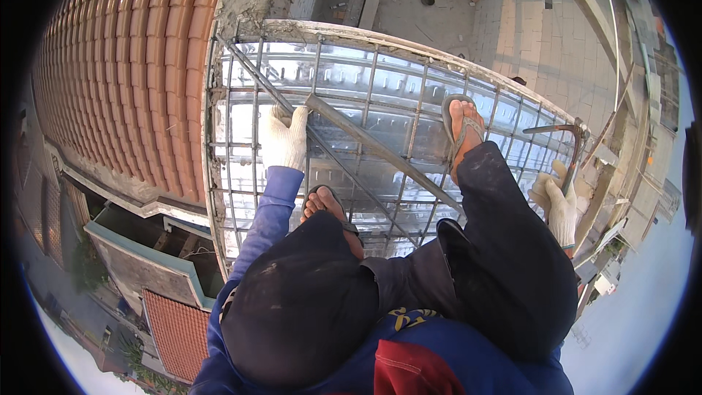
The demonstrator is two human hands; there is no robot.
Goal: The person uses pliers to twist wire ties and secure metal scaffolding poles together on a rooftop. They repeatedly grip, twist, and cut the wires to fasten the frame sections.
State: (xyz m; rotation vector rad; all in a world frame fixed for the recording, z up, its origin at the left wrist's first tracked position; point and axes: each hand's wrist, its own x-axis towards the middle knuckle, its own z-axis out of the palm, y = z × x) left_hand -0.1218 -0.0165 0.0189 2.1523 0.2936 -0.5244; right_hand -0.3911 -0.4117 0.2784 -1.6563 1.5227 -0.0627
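Observation:
My left hand (285, 139), in a white knit glove, has its fingers curled round a diagonal steel bar (259, 77) on the rebar grid (369, 88). The thumb points up beside the bar. Close by, a thicker diagonal bar (384, 150) runs down to the right across the mesh. At the right edge of the grid, my right hand (557, 201), gloved alike, grips one arm of a dark metal tool (578, 135). It looks like pincers spread wide, its other slim arm pointing left over the grid. Some right fingers are hidden.
My sandalled feet (468, 128) stand on the grid, above shiny metal decking (340, 69). A raised concrete edge (329, 27) borders its far side, with a lower floor (420, 18) beyond. Brown roof tiles (139, 66) lie left. Ground and buildings drop away at both sides.

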